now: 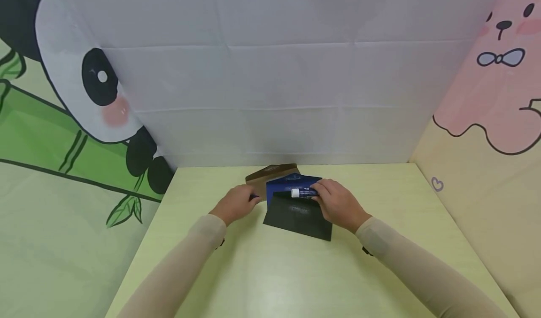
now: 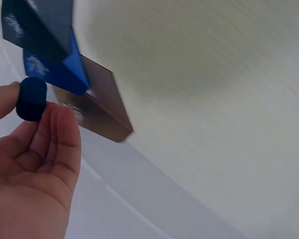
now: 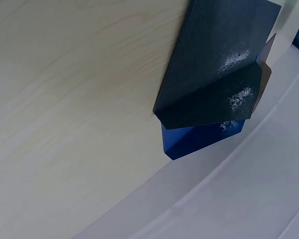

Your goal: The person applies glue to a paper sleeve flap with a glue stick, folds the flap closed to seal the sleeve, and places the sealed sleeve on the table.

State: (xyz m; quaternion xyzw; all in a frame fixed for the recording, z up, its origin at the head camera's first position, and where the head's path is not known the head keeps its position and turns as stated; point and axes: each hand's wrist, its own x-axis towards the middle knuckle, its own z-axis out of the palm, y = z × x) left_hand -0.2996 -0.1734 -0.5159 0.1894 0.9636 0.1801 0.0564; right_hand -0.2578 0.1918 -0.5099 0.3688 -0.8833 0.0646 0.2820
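In the head view my right hand [image 1: 340, 204] holds a blue-labelled glue stick [image 1: 304, 193], its white end pointing left, above the envelopes. My left hand [image 1: 236, 203] pinches a dark blue cap [image 2: 32, 98] between thumb and fingers, seen best in the left wrist view. Beneath the glue stick lies a black envelope [image 1: 297, 219], over a blue envelope [image 1: 279, 187]. Behind these is a brown envelope [image 1: 255, 179], beside my left hand. The envelopes overlap, with flaps raised towards the back. Only a sliver of my right hand shows in the right wrist view.
A pale wood-grain table [image 1: 253, 280] carries the envelopes near its back edge. White sheeting [image 1: 270, 135] rises right behind it. Printed side panels stand on either side, a panda [image 1: 67, 73] on the left and a pink animal [image 1: 486, 102] on the right.
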